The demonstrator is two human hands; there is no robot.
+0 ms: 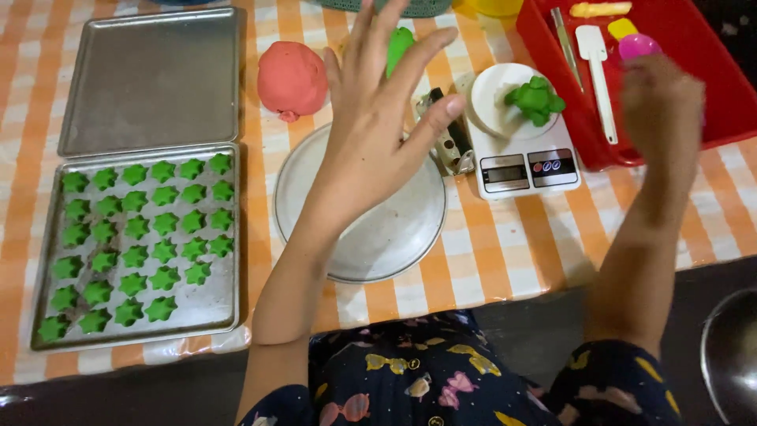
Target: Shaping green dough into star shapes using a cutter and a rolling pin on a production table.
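Observation:
My left hand (378,118) is raised with fingers spread, palm down, above a round metal plate (394,237); it holds nothing. Behind its fingers lies a lump of green dough (400,43), and a ball of salmon-pink dough (292,79) sits to its left. A small metal tool (451,146) lies just under its thumb. My right hand (662,106) is blurred, fingers curled, over the edge of a red tray (710,118), close to a pink round thing (637,46). A white kitchen scale (524,162) between the hands carries a piece of green dough (535,99).
A baking tray (225,312) at the left holds several rows of green star-shaped dough pieces (134,229); a bare baking tray (150,79) lies behind it. In the red tray are a white spatula (598,71) and yellow items. A metal bowl (729,355) sits at the lower right.

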